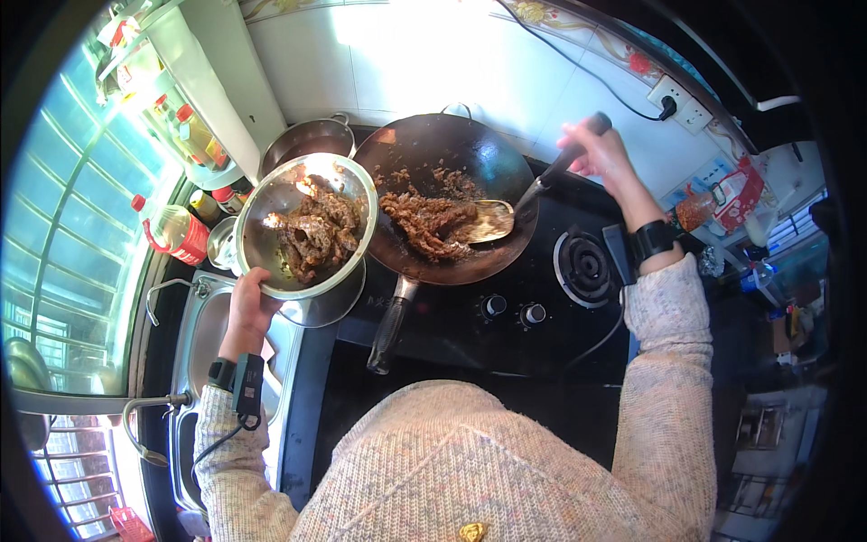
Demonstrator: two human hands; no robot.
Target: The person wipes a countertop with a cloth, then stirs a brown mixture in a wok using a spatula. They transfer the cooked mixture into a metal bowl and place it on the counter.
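My left hand (249, 310) grips the near rim of a round metal bowl (371, 234), tilted beside the wok's left edge. Browned pieces of food, apparently meat (315, 234), lie inside the bowl. The wok (504, 146) sits on the stove with its black handle (387, 335) pointing towards me. Dark, minced-looking food (427, 223) is heaped at the wok's middle. Closed around the black handle of a metal spatula (493, 222), my right hand (599, 152) is above the wok's right side. The spatula's blade touches the food's right edge.
Behind the bowl stands a metal pot (308, 139). A glass lid (332, 305) lies partly under the bowl. The sink (210, 318) and faucet (162, 291) are at left, near bottles (176, 230). A second burner (586, 267) and stove knobs (494, 306) are right of the wok handle.
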